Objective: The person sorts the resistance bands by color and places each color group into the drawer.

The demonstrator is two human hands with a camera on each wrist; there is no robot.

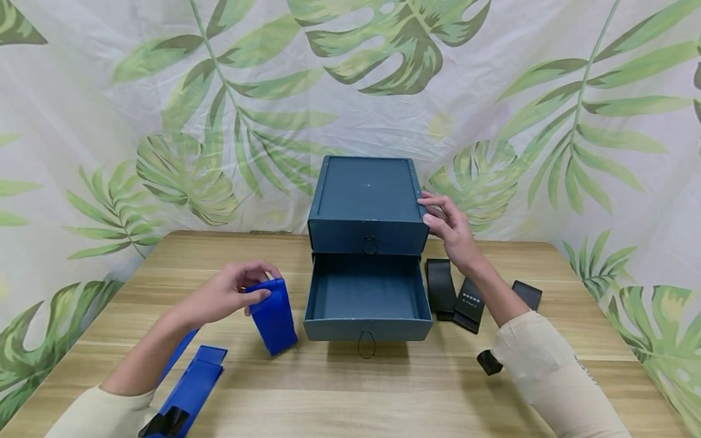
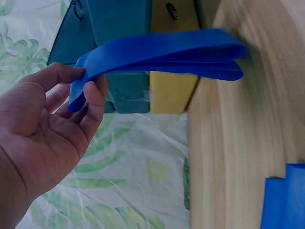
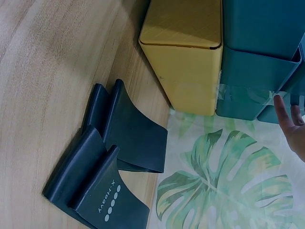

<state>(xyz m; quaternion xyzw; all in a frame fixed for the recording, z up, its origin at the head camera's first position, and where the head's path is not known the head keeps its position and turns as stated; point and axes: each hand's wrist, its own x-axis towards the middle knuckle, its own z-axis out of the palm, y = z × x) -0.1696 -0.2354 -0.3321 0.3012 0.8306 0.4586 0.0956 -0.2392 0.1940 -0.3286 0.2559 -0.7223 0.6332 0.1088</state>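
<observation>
My left hand (image 1: pixel 227 295) pinches the top end of a folded blue resistance band (image 1: pixel 275 322), thumb on the near side. In the left wrist view the band's looped far end (image 2: pixel 209 47) sticks out from the fingers. To its right stands a stack of teal drawers (image 1: pixel 367 188). The upper drawer is closed; the lower drawer (image 1: pixel 368 330) is pulled out, with its bare floor showing. My right hand (image 1: pixel 451 234) rests its fingertips and thumb against the right side of the upper box, fingers extended and holding nothing.
A yellow box (image 3: pixel 188 78) forms the stack's bottom level. Several folded black bands (image 1: pixel 440 286) lie right of it, one marked X-Heavy (image 3: pixel 116 191). More blue bands (image 1: pixel 194 380) lie by the left forearm. A leaf-print cloth (image 1: pixel 263 121) hangs behind the table (image 1: pixel 350 401).
</observation>
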